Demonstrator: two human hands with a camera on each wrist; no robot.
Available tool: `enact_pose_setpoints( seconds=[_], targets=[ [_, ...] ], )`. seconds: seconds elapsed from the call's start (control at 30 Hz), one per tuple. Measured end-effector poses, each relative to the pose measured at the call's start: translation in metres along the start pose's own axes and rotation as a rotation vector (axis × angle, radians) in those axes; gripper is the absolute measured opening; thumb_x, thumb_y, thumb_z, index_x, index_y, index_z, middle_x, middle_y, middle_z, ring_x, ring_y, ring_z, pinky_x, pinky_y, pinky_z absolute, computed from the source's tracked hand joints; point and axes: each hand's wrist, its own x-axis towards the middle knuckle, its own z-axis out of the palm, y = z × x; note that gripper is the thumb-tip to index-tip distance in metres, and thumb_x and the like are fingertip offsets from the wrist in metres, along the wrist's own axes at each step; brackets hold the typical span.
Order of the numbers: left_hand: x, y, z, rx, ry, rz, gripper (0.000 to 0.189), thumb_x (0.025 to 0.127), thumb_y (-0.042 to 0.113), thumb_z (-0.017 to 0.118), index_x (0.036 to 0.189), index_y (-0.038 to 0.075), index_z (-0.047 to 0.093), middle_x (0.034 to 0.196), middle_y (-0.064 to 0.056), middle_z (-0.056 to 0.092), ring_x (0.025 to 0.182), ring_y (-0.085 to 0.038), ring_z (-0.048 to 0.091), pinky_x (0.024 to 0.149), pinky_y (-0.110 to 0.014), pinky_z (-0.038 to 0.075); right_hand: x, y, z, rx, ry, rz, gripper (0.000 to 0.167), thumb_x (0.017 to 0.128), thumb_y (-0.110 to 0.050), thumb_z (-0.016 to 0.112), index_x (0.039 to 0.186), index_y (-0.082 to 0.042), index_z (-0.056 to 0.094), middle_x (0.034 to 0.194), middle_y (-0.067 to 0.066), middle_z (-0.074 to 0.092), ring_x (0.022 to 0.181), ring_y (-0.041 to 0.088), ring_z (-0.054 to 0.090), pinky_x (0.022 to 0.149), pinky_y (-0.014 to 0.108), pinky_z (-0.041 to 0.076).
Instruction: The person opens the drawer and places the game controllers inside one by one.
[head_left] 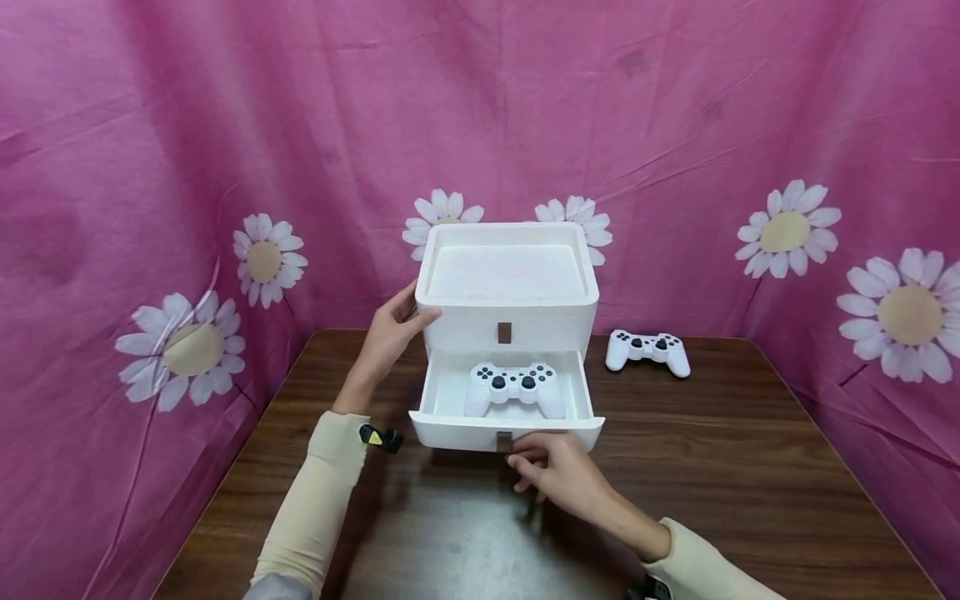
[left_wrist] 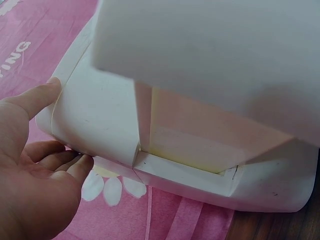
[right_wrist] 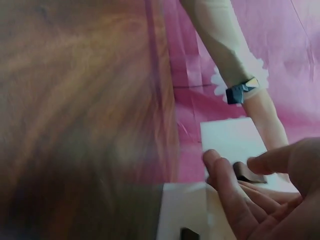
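Note:
A white two-drawer unit [head_left: 506, 325] stands toward the back of the table, its upper drawer closed. Its lower drawer [head_left: 450, 429] is pulled out, and a white game controller [head_left: 514, 385] lies inside. My left hand [head_left: 386, 337] holds the unit's left side, thumb at the front corner; the left wrist view shows the other fingers bent against the side. At the lower drawer's front, my right hand [head_left: 558, 471] has thumb and fingers about the brown pull tab [right_wrist: 248, 172], seemingly pinching it. The controller is out of sight in both wrist views.
A second white game controller [head_left: 648, 353] lies on the brown wooden table [head_left: 720, 467], right of the unit. Pink cloth [head_left: 360, 125] printed with daisies hangs behind and on both sides. The unit's top is a shallow tray [head_left: 510, 275] with a raised rim.

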Motion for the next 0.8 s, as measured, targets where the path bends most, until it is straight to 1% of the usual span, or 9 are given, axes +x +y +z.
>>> enact_pose_setpoints(
  seconds=[0.03, 0.1, 0.2, 0.3, 0.37, 0.43, 0.5, 0.6, 0.8],
  targets=[
    [0.0, 0.0, 0.0, -0.004, 0.001, 0.0, 0.078, 0.098, 0.028, 0.08, 0.165, 0.016, 0.042, 0.169, -0.007, 0.044, 0.157, -0.019, 0.041, 0.127, -0.039, 0.041, 0.0, 0.0, 0.002, 0.038, 0.009, 0.01, 0.02, 0.101, -0.01, 0.072, 0.112, 0.007, 0.073, 0.099, 0.025, 0.08, 0.067, 0.022, 0.078, 0.049, 0.043, 0.063],
    [0.001, -0.001, 0.0, -0.006, 0.002, 0.001, 0.078, 0.099, 0.027, 0.08, 0.165, 0.016, 0.042, 0.169, -0.007, 0.044, 0.157, -0.018, 0.041, 0.127, -0.038, 0.041, -0.001, 0.001, 0.005, 0.111, 0.019, 0.017, 0.021, 0.102, -0.008, 0.071, 0.112, 0.01, 0.072, 0.1, 0.026, 0.08, 0.067, 0.019, 0.077, 0.049, 0.041, 0.063],
    [0.001, -0.001, 0.0, -0.004, 0.001, 0.001, 0.078, 0.098, 0.029, 0.081, 0.165, 0.016, 0.042, 0.169, -0.007, 0.043, 0.157, -0.019, 0.041, 0.126, -0.039, 0.042, -0.002, 0.003, 0.008, 0.204, 0.014, 0.016, 0.021, 0.102, -0.006, 0.069, 0.11, 0.013, 0.069, 0.1, 0.026, 0.08, 0.067, 0.019, 0.078, 0.05, 0.037, 0.063],
    [0.001, -0.001, 0.0, 0.003, -0.001, -0.002, 0.079, 0.098, 0.03, 0.081, 0.165, 0.016, 0.042, 0.17, -0.007, 0.043, 0.157, -0.019, 0.041, 0.126, -0.039, 0.042, -0.002, 0.005, 0.011, 0.268, -0.005, 0.019, 0.025, 0.104, -0.008, 0.068, 0.111, 0.016, 0.067, 0.1, 0.03, 0.079, 0.069, 0.021, 0.079, 0.053, 0.036, 0.065],
    [0.0, 0.0, -0.001, 0.005, -0.001, -0.005, 0.079, 0.098, 0.03, 0.081, 0.165, 0.016, 0.042, 0.17, -0.006, 0.042, 0.157, -0.019, 0.041, 0.127, -0.04, 0.042, -0.001, 0.006, 0.013, 0.307, -0.011, 0.022, 0.027, 0.104, -0.008, 0.068, 0.112, 0.018, 0.066, 0.104, 0.033, 0.077, 0.071, 0.021, 0.08, 0.056, 0.037, 0.066],
    [0.0, 0.0, -0.001, 0.006, 0.0, -0.007, 0.079, 0.098, 0.03, 0.08, 0.165, 0.016, 0.041, 0.17, -0.006, 0.042, 0.157, -0.019, 0.04, 0.127, -0.04, 0.041, 0.0, 0.008, 0.016, 0.344, 0.001, 0.026, 0.029, 0.105, -0.007, 0.067, 0.115, 0.02, 0.065, 0.108, 0.038, 0.074, 0.073, 0.021, 0.08, 0.06, 0.037, 0.067],
    [-0.001, 0.0, -0.002, 0.006, 0.0, -0.008, 0.079, 0.098, 0.03, 0.08, 0.166, 0.016, 0.041, 0.17, -0.007, 0.042, 0.158, -0.019, 0.039, 0.128, -0.04, 0.04, 0.001, 0.01, 0.02, 0.374, 0.027, 0.029, 0.029, 0.105, -0.006, 0.066, 0.117, 0.021, 0.065, 0.112, 0.039, 0.073, 0.075, 0.02, 0.08, 0.064, 0.037, 0.068],
    [-0.001, 0.001, -0.002, 0.007, -0.001, -0.009, 0.08, 0.098, 0.031, 0.08, 0.166, 0.016, 0.04, 0.17, -0.007, 0.042, 0.158, -0.019, 0.039, 0.128, -0.039, 0.04, 0.003, 0.011, 0.026, 0.399, 0.085, 0.035, 0.03, 0.106, -0.008, 0.066, 0.118, 0.019, 0.068, 0.113, 0.036, 0.075, 0.077, 0.016, 0.08, 0.068, 0.036, 0.069],
    [-0.001, 0.001, -0.001, 0.006, -0.002, -0.009, 0.08, 0.098, 0.031, 0.081, 0.166, 0.016, 0.041, 0.17, -0.007, 0.042, 0.157, -0.02, 0.04, 0.127, -0.04, 0.041, 0.005, 0.012, 0.033, 0.409, 0.188, 0.042, 0.028, 0.106, -0.012, 0.067, 0.114, 0.014, 0.074, 0.104, 0.03, 0.079, 0.071, 0.012, 0.078, 0.065, 0.035, 0.068]
  ],
)
